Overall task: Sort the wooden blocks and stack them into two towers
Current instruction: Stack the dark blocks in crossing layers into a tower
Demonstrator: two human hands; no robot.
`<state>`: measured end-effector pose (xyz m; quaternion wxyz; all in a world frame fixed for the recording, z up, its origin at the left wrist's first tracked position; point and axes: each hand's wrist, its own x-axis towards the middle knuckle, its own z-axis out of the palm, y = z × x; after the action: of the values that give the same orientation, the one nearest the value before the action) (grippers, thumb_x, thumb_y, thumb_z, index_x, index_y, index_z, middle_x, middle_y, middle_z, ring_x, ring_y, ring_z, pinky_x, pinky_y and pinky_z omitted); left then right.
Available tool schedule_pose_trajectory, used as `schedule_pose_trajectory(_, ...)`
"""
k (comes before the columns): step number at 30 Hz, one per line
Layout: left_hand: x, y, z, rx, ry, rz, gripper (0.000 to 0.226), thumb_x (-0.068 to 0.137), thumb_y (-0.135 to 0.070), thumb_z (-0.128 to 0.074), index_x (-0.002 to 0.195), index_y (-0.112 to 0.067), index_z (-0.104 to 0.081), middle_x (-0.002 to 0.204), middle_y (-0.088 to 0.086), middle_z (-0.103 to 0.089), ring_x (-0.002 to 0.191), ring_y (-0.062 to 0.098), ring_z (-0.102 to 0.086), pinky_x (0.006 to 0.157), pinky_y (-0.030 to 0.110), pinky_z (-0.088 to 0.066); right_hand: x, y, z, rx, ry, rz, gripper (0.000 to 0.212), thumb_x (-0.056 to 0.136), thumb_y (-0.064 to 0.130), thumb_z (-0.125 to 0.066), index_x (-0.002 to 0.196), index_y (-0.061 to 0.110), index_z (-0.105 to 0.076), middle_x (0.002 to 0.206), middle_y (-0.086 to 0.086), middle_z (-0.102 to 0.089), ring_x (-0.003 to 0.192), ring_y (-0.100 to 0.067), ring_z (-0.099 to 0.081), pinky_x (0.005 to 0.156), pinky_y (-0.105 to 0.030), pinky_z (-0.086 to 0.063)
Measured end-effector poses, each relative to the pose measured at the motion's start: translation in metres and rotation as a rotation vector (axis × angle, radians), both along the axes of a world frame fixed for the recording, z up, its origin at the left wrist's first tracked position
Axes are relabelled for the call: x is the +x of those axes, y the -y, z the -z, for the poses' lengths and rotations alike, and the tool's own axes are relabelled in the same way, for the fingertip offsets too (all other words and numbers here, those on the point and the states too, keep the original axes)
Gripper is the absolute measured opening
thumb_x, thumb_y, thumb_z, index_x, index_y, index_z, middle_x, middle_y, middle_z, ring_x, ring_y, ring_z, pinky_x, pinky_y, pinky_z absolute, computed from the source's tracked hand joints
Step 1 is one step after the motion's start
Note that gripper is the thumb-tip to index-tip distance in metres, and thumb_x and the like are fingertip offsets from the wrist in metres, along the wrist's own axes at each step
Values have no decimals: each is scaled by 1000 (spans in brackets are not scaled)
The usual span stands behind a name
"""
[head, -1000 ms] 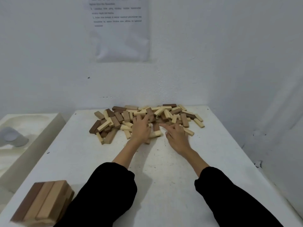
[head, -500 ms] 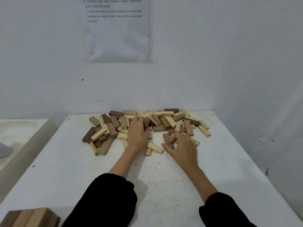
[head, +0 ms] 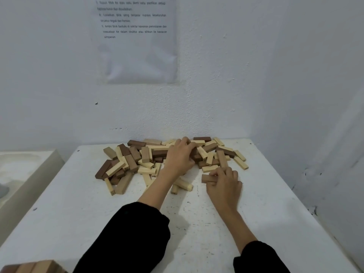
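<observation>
Near left corner: a started block stack, mostly cut off by the frame. Mid-table: the right hand pinches one brown block, drawn just clear of the heap it was reaching into half a second ago; I log this as a piece sorted out. Beyond: the left hand has pushed deeper into the block pile at the far edge, fingers curled over dark pieces; I cannot tell whether it holds one. Left: white tray, holding a grey shape I cannot identify.
</observation>
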<state>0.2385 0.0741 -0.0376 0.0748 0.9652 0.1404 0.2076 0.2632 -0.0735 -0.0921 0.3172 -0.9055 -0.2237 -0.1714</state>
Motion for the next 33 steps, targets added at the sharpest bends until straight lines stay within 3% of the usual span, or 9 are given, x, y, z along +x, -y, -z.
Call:
schedule_pose_trajectory(4,9,2,12,40,-161,-25,47,83,-24,-60,128,-19,-46,126,4,-46,114,26,-45,86,34,-39,-2,4,0,10,-55,60,25,69,2,-66,88,19,-65,96,-3,-56,96,-25,-47,71,-31,-26)
schedule_pose_trajectory(10,15,8,24,-75,-39,-40,44,88,-27,-61,129,-16,-51,131,3,-52,121,24,-45,97,31,-37,-1,3,-3,-36,-87,54,24,74,6,-62,94,20,-64,102,0,-56,102,-23,-45,74,-30,-27)
schedule_pose_trajectory(17,10,12,25,-3,-20,-36,33,95,-23,-52,128,-17,-53,127,5,-54,111,26,-54,78,33,-46,-1,2,-2,-18,-44,48,24,70,4,-66,89,19,-65,98,-3,-60,98,-26,-49,72,-32,-28)
schedule_pose_trajectory(20,1,12,22,-56,106,6,30,95,-28,-53,120,-13,-60,110,8,-61,96,28,-59,69,35,-46,-1,2,-2,-12,-3,47,24,65,1,-69,84,15,-65,97,-7,-61,92,-29,-51,69,-34,-32)
schedule_pose_trajectory(25,-24,20,8,-44,307,153,23,83,-19,-68,102,-6,-68,83,9,-67,69,28,-63,52,31,-48,-3,2,-3,-10,6,0,32,55,-9,-73,80,11,-65,96,-12,-61,87,-33,-54,61,-33,-40)
schedule_pose_trajectory(30,-55,34,-9,-37,362,213,22,84,-15,-64,103,-6,-69,95,8,-70,85,26,-65,64,33,-53,-15,12,-9,-42,-98,-89,27,75,0,-62,99,11,-65,107,-10,-56,106,-29,-46,77,-33,-42)
schedule_pose_trajectory(33,-80,42,-11,-39,364,217,20,84,-13,-62,101,-7,-69,95,7,-70,83,25,-66,63,34,-54,-34,22,-9,8,-93,-62,25,68,5,-68,92,10,-70,93,-13,-61,95,-34,-53,69,-37,-41)
